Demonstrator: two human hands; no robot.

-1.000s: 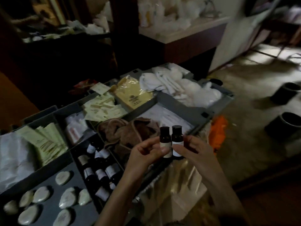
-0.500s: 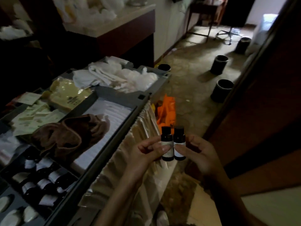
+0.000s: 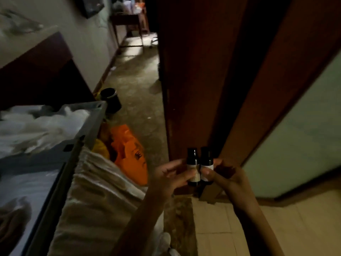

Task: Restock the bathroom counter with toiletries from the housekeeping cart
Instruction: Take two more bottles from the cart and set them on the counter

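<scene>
Two small dark bottles with black caps and pale labels stand upright side by side in front of me. My left hand [image 3: 170,177] grips the left bottle [image 3: 192,164] and my right hand [image 3: 224,175] grips the right bottle [image 3: 206,161]. The two bottles touch each other. The grey housekeeping cart [image 3: 79,145] is at my left, with white cloths [image 3: 38,126] in its far tray. No bathroom counter is in view.
A dark red wooden door frame [image 3: 193,80] rises straight ahead, with a pale panel [image 3: 304,141] to its right. An orange bag [image 3: 129,154] hangs off the cart's end over a beige curtain [image 3: 96,191]. A black bin [image 3: 110,99] stands on the corridor floor. Pale tiles [image 3: 230,218] lie below my hands.
My view has swung right, away from the cart's trays, toward the door frame and tiled floor. Both hands keep the two bottles together in the same grip.
</scene>
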